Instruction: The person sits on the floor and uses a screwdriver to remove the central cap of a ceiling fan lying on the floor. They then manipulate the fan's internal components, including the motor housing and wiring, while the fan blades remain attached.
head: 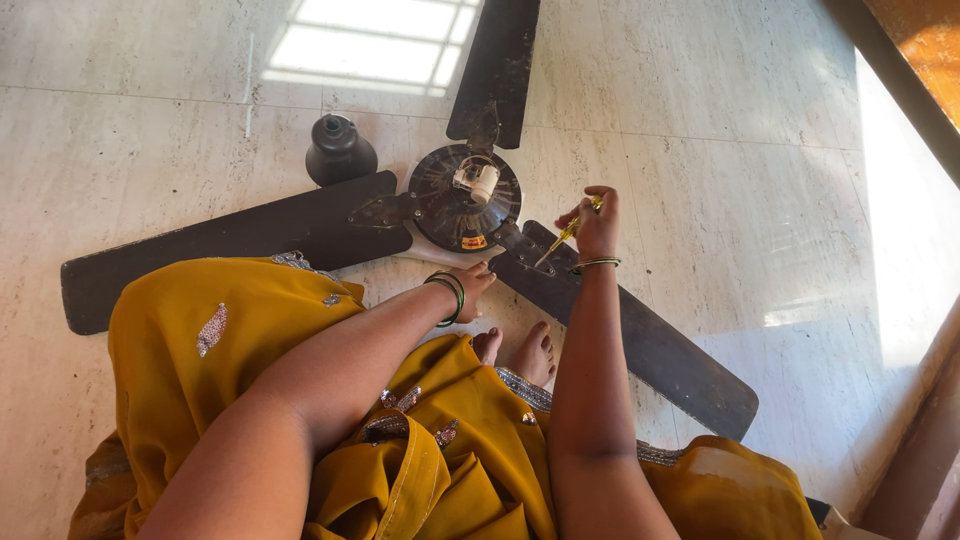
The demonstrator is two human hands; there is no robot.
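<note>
A dark ceiling fan point(465, 205) lies flat on the pale floor point(750, 150) at the middle of the frame, all three blades still bolted to the round motor housing. At upper left of the hub a dark bell-shaped cover point(340, 150) already stands off the fan, so by my judgement dismantling has begun but the blades remain to be worked on. The left hand point(472, 283) presses on the housing's lower edge, fingers curled over it; whether they grasp anything I cannot tell. To the right, the right hand point(597, 222) has its fingers clenched around a yellow-handled screwdriver point(568, 233), its tip at the blade bracket. The screw itself is too small to make out.
</note>
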